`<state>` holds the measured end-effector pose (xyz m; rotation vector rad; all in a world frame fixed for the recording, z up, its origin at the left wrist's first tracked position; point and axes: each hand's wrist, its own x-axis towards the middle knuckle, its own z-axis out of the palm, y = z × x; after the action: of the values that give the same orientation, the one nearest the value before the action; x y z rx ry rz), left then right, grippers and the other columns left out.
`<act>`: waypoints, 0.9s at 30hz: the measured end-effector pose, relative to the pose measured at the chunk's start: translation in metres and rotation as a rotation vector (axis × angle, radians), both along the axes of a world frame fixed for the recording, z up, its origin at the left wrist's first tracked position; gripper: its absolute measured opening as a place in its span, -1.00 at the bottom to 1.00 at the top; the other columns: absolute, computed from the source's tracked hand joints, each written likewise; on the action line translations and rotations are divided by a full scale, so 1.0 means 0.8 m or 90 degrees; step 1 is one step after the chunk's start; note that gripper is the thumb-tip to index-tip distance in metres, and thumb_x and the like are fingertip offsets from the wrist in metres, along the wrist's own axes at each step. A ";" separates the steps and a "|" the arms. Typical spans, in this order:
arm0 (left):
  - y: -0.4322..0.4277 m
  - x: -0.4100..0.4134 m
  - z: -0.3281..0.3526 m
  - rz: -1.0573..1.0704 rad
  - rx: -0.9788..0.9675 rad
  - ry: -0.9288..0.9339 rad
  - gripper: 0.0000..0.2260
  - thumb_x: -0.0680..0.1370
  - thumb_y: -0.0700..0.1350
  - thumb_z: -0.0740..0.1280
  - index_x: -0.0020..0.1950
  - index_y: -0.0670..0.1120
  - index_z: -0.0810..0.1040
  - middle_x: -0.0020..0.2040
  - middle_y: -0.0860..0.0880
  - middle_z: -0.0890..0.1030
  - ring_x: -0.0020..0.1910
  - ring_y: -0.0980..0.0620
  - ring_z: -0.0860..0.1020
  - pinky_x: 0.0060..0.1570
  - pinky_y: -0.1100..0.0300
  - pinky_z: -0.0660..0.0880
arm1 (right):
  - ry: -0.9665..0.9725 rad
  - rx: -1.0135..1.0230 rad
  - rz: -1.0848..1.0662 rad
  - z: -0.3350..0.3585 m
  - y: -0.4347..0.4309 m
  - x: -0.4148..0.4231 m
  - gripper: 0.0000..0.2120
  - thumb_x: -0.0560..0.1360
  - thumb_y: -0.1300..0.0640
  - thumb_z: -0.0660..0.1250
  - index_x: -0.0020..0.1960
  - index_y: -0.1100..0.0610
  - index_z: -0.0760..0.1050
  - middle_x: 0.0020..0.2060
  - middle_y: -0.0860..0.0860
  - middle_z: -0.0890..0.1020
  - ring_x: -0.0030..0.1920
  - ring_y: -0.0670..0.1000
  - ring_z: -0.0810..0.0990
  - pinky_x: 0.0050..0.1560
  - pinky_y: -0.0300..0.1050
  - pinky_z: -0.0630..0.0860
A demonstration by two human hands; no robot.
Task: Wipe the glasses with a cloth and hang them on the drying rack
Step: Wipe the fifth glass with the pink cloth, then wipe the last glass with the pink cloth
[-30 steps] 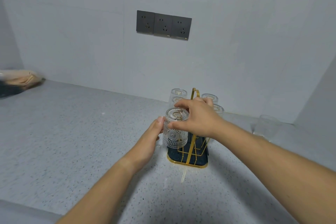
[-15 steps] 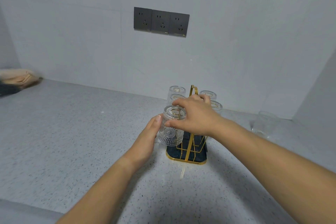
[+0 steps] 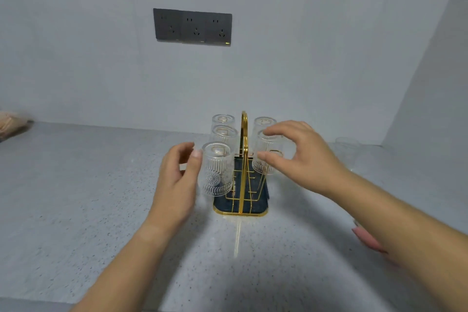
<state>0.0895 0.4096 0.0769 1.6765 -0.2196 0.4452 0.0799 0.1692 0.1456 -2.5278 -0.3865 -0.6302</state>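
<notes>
A single head-worn camera looks forward and down from the near edge of the table [image 3: 76, 210], facing the back wall [image 3: 304, 58] with its row of sockets [image 3: 192, 26]. It sits close, at arm's reach of the drying rack [image 3: 241, 200] near the far edge. The right-hand side wall [image 3: 435, 88] closes the far right corner.

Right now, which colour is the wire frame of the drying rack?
Gold, on a dark blue base; the drying rack shows best in the head view.

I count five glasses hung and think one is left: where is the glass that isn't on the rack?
The loose glass stands on the countertop at far right of the head view, near the wall corner, right of the drying rack and beyond the right hand.
</notes>
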 end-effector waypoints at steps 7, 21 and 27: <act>-0.069 -0.039 0.034 -0.142 -0.030 -0.065 -0.74 0.48 0.17 0.39 -0.10 -0.02 0.59 -0.12 -0.23 0.60 -0.18 -0.19 0.56 -0.08 -0.10 0.55 | 0.067 0.200 -0.119 -0.044 -0.129 -0.037 -0.88 0.53 -0.02 0.47 0.05 -0.06 0.63 0.05 -0.17 0.68 0.11 -0.12 0.62 0.20 -0.16 0.50; -0.322 0.066 -0.034 -0.352 0.166 0.186 -0.71 0.68 -0.04 0.33 0.38 -0.06 0.50 0.27 0.00 0.57 0.27 0.07 0.52 0.22 0.32 0.42 | 0.216 0.438 -0.266 -0.134 -0.322 0.039 -0.48 0.48 0.02 0.55 0.35 0.17 0.49 0.15 0.10 0.63 0.07 0.05 0.64 0.13 -0.10 0.57; -0.397 0.137 -0.061 -0.344 0.204 0.266 -0.37 0.68 0.16 0.25 0.68 -0.02 0.16 0.66 0.02 0.24 0.61 0.02 0.25 0.55 0.07 0.21 | 0.220 0.378 -0.268 -0.154 -0.348 0.099 -0.16 0.43 -0.03 0.58 0.57 0.13 0.26 0.39 0.10 0.50 0.35 0.09 0.53 0.39 0.02 0.47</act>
<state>0.1990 0.0923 0.0284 1.8886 -0.4332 -0.3611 0.1590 -0.1089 0.0225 -2.0779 0.4128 -0.3657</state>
